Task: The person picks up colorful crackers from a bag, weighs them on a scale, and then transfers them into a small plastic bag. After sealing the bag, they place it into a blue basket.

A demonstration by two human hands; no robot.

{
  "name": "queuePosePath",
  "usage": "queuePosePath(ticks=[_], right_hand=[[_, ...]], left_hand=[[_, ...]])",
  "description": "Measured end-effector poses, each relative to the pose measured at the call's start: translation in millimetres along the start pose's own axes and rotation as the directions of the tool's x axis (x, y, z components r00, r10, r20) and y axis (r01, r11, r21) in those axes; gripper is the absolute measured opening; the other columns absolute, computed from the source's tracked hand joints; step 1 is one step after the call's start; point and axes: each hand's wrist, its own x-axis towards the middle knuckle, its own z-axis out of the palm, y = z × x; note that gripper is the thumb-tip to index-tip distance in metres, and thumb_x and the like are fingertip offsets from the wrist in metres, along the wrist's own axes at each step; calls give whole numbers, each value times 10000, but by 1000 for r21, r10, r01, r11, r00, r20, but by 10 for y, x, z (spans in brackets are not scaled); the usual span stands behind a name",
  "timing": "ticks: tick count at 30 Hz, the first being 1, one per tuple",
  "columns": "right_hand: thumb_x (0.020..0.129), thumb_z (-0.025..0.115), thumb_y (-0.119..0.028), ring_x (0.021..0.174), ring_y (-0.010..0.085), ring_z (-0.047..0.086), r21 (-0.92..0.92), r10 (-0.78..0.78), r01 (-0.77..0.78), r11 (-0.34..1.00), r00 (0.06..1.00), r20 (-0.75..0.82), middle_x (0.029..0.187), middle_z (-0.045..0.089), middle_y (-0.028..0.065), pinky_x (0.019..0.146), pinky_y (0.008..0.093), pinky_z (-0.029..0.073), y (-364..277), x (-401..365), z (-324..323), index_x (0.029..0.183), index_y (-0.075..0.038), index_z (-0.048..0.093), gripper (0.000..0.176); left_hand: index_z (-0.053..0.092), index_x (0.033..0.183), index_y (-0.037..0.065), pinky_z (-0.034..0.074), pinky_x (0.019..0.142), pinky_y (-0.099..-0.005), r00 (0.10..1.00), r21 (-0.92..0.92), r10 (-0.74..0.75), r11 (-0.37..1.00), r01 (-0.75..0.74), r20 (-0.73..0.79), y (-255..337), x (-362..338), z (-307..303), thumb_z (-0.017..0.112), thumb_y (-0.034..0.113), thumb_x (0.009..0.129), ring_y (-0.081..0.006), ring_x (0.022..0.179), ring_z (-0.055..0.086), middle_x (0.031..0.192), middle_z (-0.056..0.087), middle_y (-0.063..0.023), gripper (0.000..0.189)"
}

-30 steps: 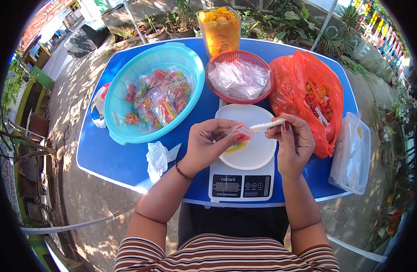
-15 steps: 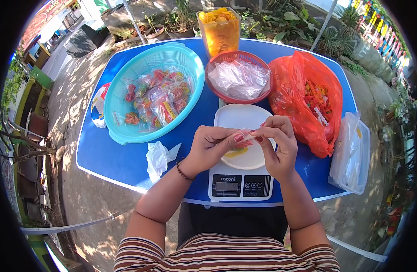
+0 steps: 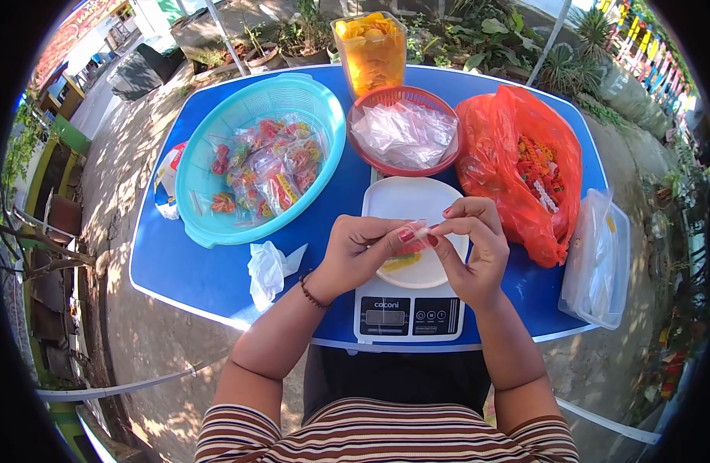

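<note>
A small clear plastic bag [image 3: 409, 248] with pink and yellow contents hangs between my hands, above the white plate [image 3: 437, 270] of the kitchen scale [image 3: 408, 315]. My left hand [image 3: 368, 251] pinches the bag's upper edge between thumb and index finger. At the bag's right top corner, my right hand [image 3: 474, 251] pinches it with thumb and fingertips. Behind the plate is a red basket [image 3: 353, 147] of flat clear bags [image 3: 407, 133]. A turquoise basket [image 3: 187, 185] at the left holds filled small bags [image 3: 274, 166].
A red plastic bag [image 3: 478, 131] of colourful pieces lies at the right, beside a clear plastic container [image 3: 619, 270]. At the back of the blue table [image 3: 181, 266] stands a tub of orange-yellow pieces [image 3: 370, 58]. Crumpled white plastic [image 3: 267, 272] lies left of my left forearm.
My right fingertips have shifted slightly at the bag's top edge, and the pink contents show more clearly. Both hands keep their pinch.
</note>
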Motion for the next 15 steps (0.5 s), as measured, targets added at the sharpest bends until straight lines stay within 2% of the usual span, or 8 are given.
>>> queuePosePath(ticks=[3,6,8,9,11,12,14,15], right_hand=[[794,750,3,919,220,569,-45,-44,48,998,995,85,1020,625,102,796,315,459,-55,32,-28,920,-54,730,140],[830,737,2,902,232,619,-76,-64,73,994,990,123,1011,644,122,785,313,498,-102,81,-19,927,-28,702,107],[872,712,0,892,241,649,-48,-48,55,997,988,148,1006,655,137,766,315,518,-45,47,15,931,-9,683,66],[890,698,-6,887,245,656,-48,-39,45,998,993,115,1004,657,141,765,318,521,-46,39,7,932,-6,679,46],[927,669,-19,878,252,668,-50,-24,26,998,998,50,999,662,150,761,323,525,-44,26,-25,933,1,670,21],[934,663,-17,866,242,664,-57,-57,59,997,998,37,994,664,146,758,315,524,-22,42,-43,945,4,668,24],[947,651,-14,843,220,657,-66,-122,123,990,992,17,985,668,138,752,300,520,35,78,-61,968,9,665,34],[950,655,-18,796,190,635,36,24,-23,999,999,-24,968,666,125,735,282,510,-24,57,-27,980,17,654,46]], left_hand=[[733,1153,-45,585,813,-260,999,-11,-40,999,40,-11,8,-13,-15,625,128,1015,-135,920,729,1029,774,-133,246],[726,1153,-57,587,818,-268,997,26,53,998,-52,-60,-64,-7,-49,631,124,1012,-139,926,729,1045,770,-136,249],[716,1168,-55,583,837,-273,997,-59,62,996,-65,-54,-29,0,-47,655,103,993,-140,945,724,1058,765,-122,243],[710,1175,-54,581,847,-276,997,-103,66,992,-71,-48,-16,5,-41,667,93,984,-141,955,722,1065,762,-115,245],[713,1175,-34,574,845,-265,990,34,140,990,-139,-26,-38,25,-51,702,62,944,-119,958,714,1071,750,-96,250],[714,1175,-23,571,844,-260,984,104,178,979,-176,-15,-53,36,-62,720,47,924,-108,960,710,1073,744,-87,261],[718,1120,-26,571,831,-269,988,82,149,986,-146,-33,-114,37,-69,743,46,898,-109,937,709,1055,739,-88,235],[720,1092,-27,570,824,-274,990,71,133,989,-130,-43,-132,34,-64,755,45,884,-110,925,709,1046,736,-88,223]])
